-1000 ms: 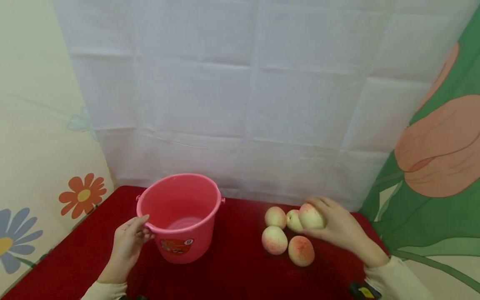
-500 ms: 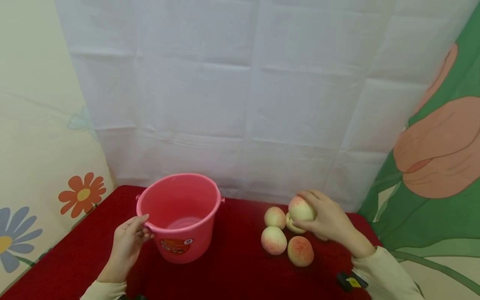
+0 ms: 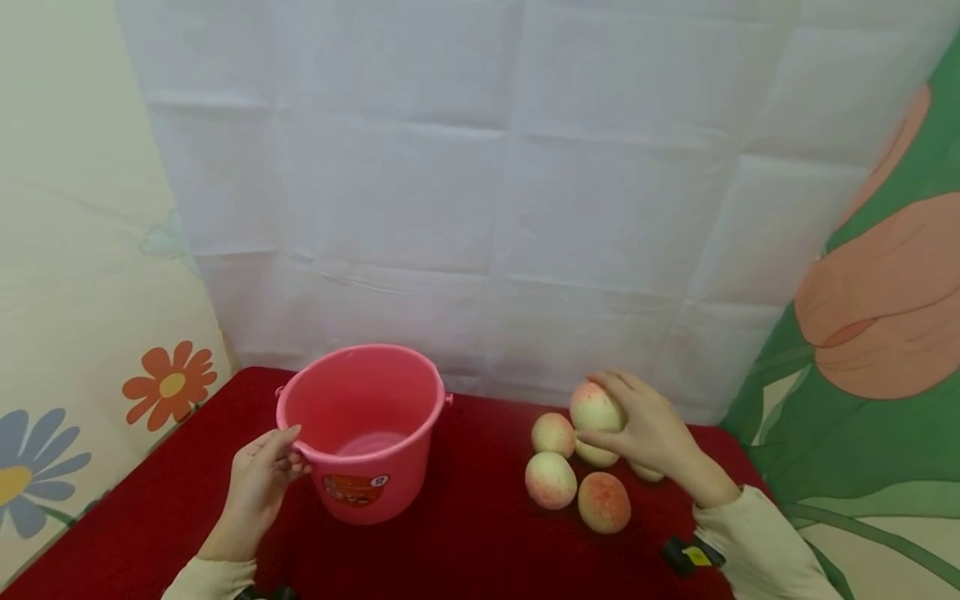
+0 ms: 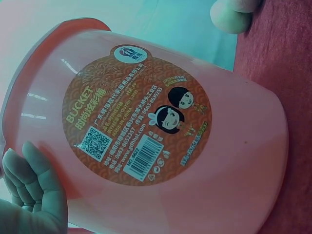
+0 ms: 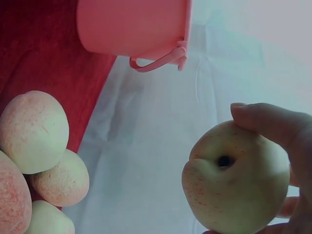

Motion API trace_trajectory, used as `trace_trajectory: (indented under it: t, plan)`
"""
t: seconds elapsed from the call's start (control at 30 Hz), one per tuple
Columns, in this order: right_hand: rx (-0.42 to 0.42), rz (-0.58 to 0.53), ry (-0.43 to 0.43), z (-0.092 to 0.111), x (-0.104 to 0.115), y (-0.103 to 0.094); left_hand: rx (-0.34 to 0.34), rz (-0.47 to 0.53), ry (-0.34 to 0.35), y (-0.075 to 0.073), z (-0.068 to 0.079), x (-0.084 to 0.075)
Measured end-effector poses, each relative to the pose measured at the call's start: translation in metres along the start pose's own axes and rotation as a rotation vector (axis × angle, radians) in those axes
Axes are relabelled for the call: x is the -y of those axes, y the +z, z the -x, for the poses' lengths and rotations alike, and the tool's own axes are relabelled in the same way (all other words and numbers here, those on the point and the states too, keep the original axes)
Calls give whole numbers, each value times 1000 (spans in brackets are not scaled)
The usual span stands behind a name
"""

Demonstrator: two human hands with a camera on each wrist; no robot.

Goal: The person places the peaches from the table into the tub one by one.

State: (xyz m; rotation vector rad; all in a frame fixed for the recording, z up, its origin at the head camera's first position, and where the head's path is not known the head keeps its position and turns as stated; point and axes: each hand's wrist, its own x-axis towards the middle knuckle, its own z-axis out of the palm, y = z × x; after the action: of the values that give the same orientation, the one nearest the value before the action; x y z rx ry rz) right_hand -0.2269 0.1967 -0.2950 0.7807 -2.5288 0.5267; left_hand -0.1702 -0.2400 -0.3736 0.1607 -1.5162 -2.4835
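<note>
Here, the peach [image 3: 596, 407] sits in the right hand [image 3: 648, 429], thumb and fingers curled against opposite sides; the right wrist view shows it apart from the other peaches [image 3: 551, 481], its dark hollow turned to the camera. Nearly round, it presents no marked long axis. The bucket [image 3: 408, 479] stands upright on the red cloth [image 3: 480, 525], mouth upward, to the left of the peach and well apart from it, with one loose peach partly in the gap. Whether the held peach is above rim height cannot be told. The left hand [image 3: 255, 483] pinches the rim at the near left, on the side away from the peach; the right hand is nearer the fruit.
</note>
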Motion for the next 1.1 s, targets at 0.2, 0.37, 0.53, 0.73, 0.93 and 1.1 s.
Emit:
trace_trajectory:
  t: [0.2, 0.37, 0.53, 0.73, 0.93, 1.1]
  plan:
    - [-21, -25, -7, -5, 2, 2, 6, -7, 4, 0, 0, 0]
    - [-36, -28, -12, -10, 5, 3, -18, -24, -11, 0, -1, 0]
    - [-52, -44, -30, -14, 8, 5, -18, -13, -3, 0, -1, 0]
    - [-66, -83, -42, -21, 12, 10, -21, -9, 0, 0, -1, 1]
    - [-83, -98, -59, -26, 16, 11, -45, -42, -12, 2, -2, 0]
    - [-69, -103, -61, -32, 20, 13, -43, -38, 1, 3, -2, 0]
